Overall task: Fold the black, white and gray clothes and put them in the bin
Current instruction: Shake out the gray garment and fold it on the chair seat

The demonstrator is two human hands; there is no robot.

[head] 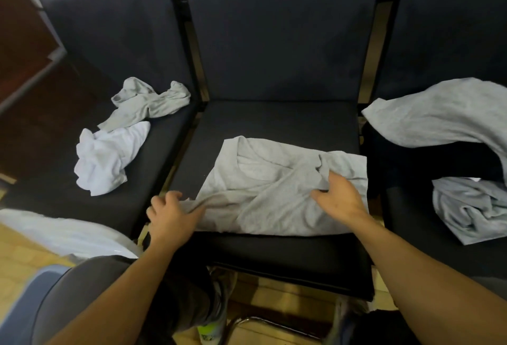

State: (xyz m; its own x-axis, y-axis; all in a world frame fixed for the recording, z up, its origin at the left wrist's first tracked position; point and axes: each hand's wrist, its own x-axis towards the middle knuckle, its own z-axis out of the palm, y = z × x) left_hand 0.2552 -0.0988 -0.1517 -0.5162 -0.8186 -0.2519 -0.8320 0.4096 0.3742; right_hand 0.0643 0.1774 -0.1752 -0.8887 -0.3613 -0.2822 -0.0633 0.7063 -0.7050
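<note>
1. Gray shirt (277,188) lies spread, partly folded and creased, on the seat of the middle chair (274,119), near the front edge
2. Left hand (171,215) at the shirt's near-left corner; fingers curled, bunching a bit of the fabric edge between thumb and fingers
3. Right hand (338,196) on the shirt's right half, palm down; fingertips gather a raised fold of cloth just beyond them, thumb spread to the left
4. Both forearms bare, reaching in from the lower edge of view
5. Left chair (153,152) seat holds two crumpled pieces: a small gray garment (148,103) toward the backrest, a white garment (107,160) just in front of it, the two touching
6. Right chair (406,207): a large gray garment (439,119) draped across the rear of the seat, blurred at its far right; a second bunched gray garment (472,207) nearer the front
7. White fabric (63,235) at lower left, beside the left chair's front edge; what it rests on, cannot tell
8. Tan tiled floor (16,262) visible under and beside the chairs
9. Dark clothing of the person fills the lower left corner
</note>
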